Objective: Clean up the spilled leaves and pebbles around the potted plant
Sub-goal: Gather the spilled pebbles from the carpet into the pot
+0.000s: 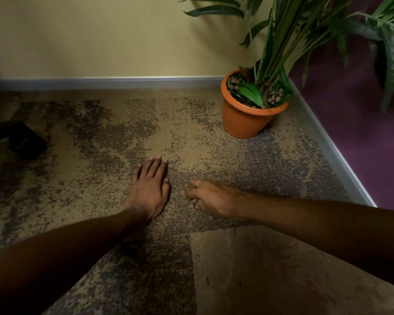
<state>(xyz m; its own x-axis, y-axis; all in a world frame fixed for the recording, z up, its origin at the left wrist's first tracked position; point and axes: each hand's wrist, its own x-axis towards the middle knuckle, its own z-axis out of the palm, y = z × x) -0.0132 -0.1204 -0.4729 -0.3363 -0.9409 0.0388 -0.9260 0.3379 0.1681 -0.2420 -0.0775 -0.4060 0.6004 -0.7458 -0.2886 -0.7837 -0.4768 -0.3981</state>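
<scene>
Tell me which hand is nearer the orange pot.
Right. The right hand lies curled on the carpet below the orange pot; the left hand rests flat, farther left.

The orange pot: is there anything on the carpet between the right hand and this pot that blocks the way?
Nothing visible blocks it. The right hand, with fingers curled on the carpet, has only open speckled carpet between it and the orange pot. The left hand lies flat beside it, off that path. The dark object sits far left.

The carpet (114,142) is rough, speckled pile in tan and grey. The orange pot (241,121) looks like smooth, slightly glossy plastic. Both walls are matt paint; the grey skirting board (123,83) looks smooth.
</scene>
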